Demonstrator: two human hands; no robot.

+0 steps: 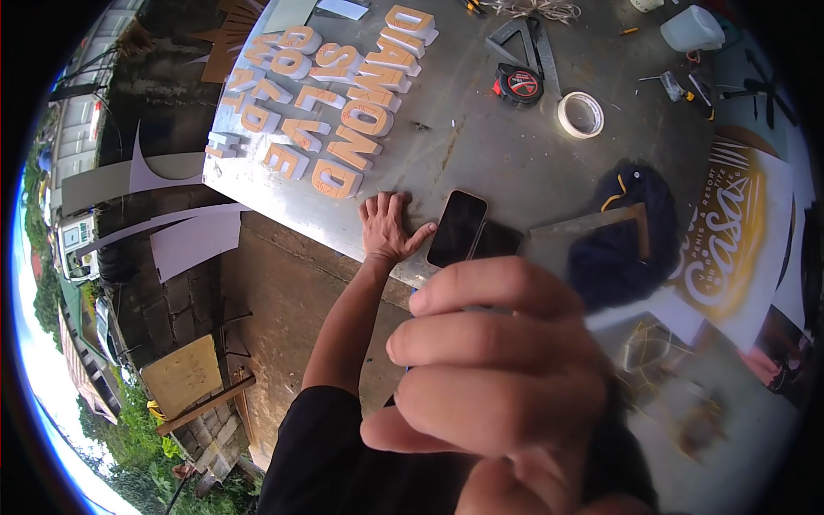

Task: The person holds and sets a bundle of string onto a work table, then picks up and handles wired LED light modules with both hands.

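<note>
My left hand point(390, 227) rests on the metal tabletop near its edge, palm down with the fingers apart. Beside its thumb lies a phone point(457, 228) with a dark screen. A second dark phone-like slab point(498, 241) lies against that one, partly covered by my right hand point(506, 360). This hand is raised close to the camera, with its fingers curled in; anything inside them is hidden. Above my left hand, rows of box letters point(356, 129) with orange-brown faces and white sides stand on the table, reading "DIAMOND" in one row.
The metal table point(481, 146) also bears a tape measure point(518, 85), a square point(539, 56), a roll of masking tape point(581, 115), dark blue cloth point(618, 257), a white container point(692, 30) and a printed "Casa" sign point(730, 232). White sheet offcuts point(197, 245) stand beyond the table's left edge.
</note>
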